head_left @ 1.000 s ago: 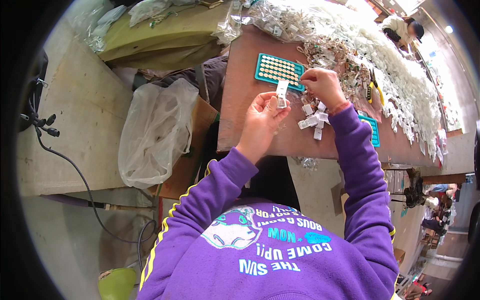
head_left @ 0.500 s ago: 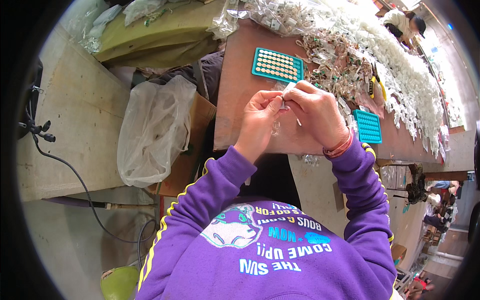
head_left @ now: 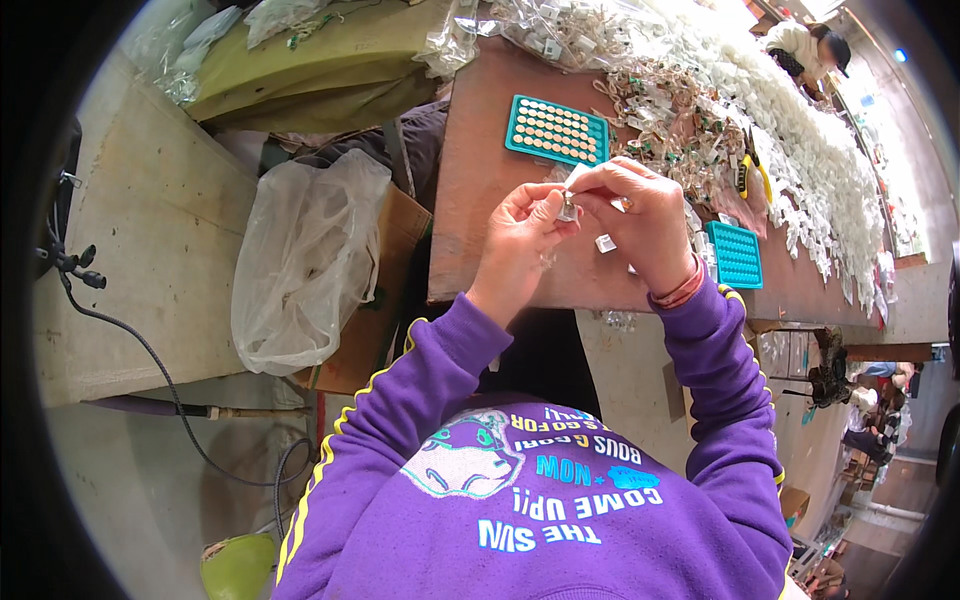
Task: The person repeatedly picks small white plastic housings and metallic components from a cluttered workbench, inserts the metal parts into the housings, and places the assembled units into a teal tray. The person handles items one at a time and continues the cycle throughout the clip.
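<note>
Over the brown table (head_left: 470, 180), my left hand (head_left: 522, 238) pinches a small clear and whitish piece (head_left: 568, 210) between thumb and fingers; its exact kind is too small to tell. My right hand (head_left: 636, 210) meets it from the other side, thumb and forefinger closed at a white tip on the same piece. Just beyond my hands lies a teal tray (head_left: 598, 150) with rows of round, cream-coloured discs. A small white piece (head_left: 605, 243) shows below my right palm. Right of my right wrist rests a second teal tray (head_left: 735, 255) with rows of small hollows.
Heaped at the back right are many small white pieces (head_left: 800, 150) and tangled pieces with brown strands (head_left: 660, 110). Yellow-handled pliers (head_left: 752, 170) lie on the heap. On the left, a clear plastic bag (head_left: 305, 265) hangs over a cardboard box (head_left: 400, 235). Another person (head_left: 805, 50) sits far right.
My right hand has shifted and its fingers have lifted slightly, uncovering more of the small piece between my hands. A white piece now shows beneath my right palm.
</note>
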A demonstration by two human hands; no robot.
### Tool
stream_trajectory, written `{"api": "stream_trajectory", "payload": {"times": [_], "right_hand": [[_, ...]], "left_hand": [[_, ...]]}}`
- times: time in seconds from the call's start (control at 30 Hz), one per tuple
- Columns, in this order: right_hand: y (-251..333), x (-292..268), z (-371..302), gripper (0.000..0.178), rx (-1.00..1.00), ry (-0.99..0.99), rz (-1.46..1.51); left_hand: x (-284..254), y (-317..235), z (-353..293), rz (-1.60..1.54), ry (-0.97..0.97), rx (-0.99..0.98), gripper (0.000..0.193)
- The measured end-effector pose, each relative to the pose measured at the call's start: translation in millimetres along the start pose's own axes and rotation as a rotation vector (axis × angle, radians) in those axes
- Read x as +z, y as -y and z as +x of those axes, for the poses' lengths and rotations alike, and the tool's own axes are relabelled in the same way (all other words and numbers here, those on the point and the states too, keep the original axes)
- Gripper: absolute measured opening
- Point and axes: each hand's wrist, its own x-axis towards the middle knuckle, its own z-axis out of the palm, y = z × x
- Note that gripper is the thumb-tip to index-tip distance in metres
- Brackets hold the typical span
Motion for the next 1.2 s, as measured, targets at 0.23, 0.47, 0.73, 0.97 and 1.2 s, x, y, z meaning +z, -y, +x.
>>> {"api": "stream_trajectory", "payload": {"times": [0.23,0.47,0.73,0.97,1.2], "right_hand": [[-4.4,4.2,-0.7,0.011,-0.004,-0.021,0.069],[-3.6,23.3,-18.7,0.031,-0.399,-0.151,-0.359],[-64.5,-9.0,11.4,0.015,0.214,-0.084,-0.333],[-100.0,21.7,5.4,0.017,0.193,0.031,-0.586],[-98.2,18.4,12.9,0.018,0.322,0.025,-0.434]], "left_hand": [[-3.1,1.5,1.3,-0.017,0.0,-0.016,0.019],[-2.1,0.4,2.3,-0.186,-0.025,-0.007,0.013],[-0.5,-1.2,-0.2,-0.095,-0.045,0.002,0.02],[-2.5,0.2,2.6,-0.103,-0.038,0.018,0.019],[-2.7,0.7,2.1,-0.127,-0.035,0.025,0.019]]}}
